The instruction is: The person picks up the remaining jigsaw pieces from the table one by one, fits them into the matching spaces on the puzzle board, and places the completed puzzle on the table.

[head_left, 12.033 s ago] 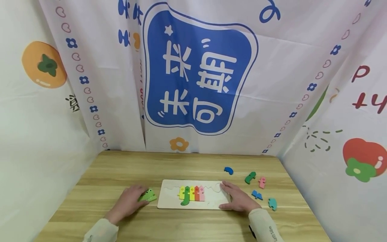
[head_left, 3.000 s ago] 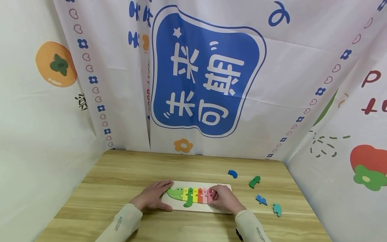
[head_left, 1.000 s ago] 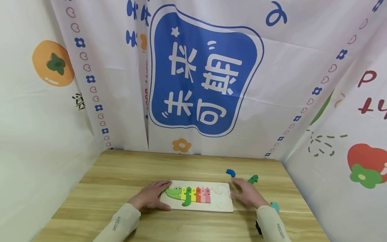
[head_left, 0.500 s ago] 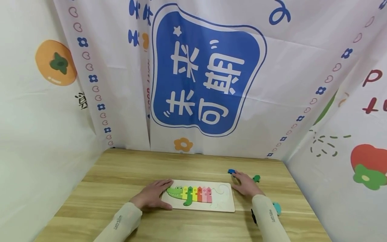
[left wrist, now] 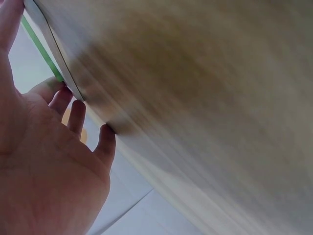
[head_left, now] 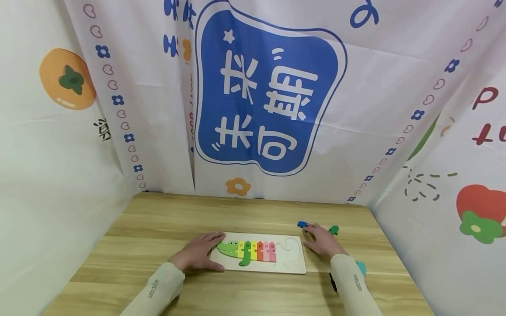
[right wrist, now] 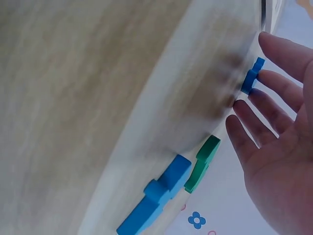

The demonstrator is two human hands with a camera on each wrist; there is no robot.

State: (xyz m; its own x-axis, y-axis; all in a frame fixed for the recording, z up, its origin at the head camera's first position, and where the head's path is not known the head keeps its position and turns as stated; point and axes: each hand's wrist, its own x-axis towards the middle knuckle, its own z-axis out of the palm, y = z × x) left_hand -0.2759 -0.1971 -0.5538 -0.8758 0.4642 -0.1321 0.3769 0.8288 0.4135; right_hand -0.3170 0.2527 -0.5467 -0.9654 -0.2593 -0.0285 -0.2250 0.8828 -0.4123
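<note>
Wood-grain tabletop, right hand has just reached a small blue puzzle piece. Fingers spread beside it, pickup's probably starting.

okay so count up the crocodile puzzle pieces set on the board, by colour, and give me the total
Green: 2 (head, leg piece)
Yellow: 2 (left yellow, right yellow)
Red-orange: 1
Pink: 2 (paler pink, deeper pink)
Total: 7
</note>
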